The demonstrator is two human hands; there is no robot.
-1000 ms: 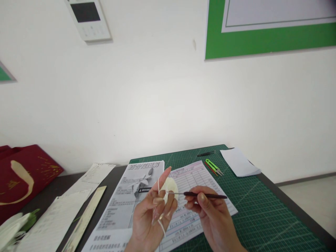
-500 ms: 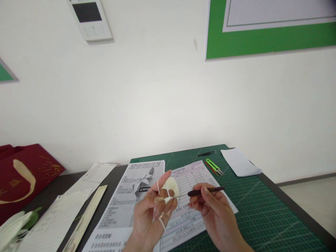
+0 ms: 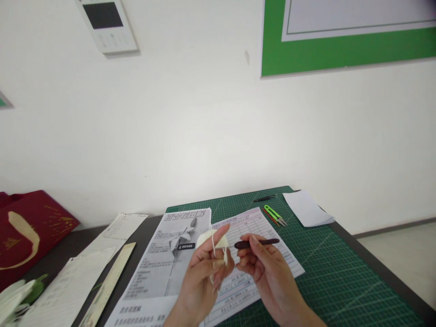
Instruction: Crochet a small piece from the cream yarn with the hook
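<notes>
Pinched in my left hand is a small cream crocheted piece, partly hidden behind the fingers. White yarn loops over the raised index finger and runs down among the other fingers. My right hand grips a crochet hook by its dark brown handle, pointing left at the work. The hook's thin metal tip is hard to make out, so I cannot tell whether it sits in a stitch. Both hands are above a printed chart sheet.
A green cutting mat bears green thread snips, a slim black tool and white paper. Leftward are a printed flower sheet, a ruler-like strip, handwritten pages, a white-and-green crocheted item and a red bag.
The left hand has turned, so the crocheted piece now shows behind the index finger. The hook has moved slightly left and up with the right hand. The view has shifted a little.
</notes>
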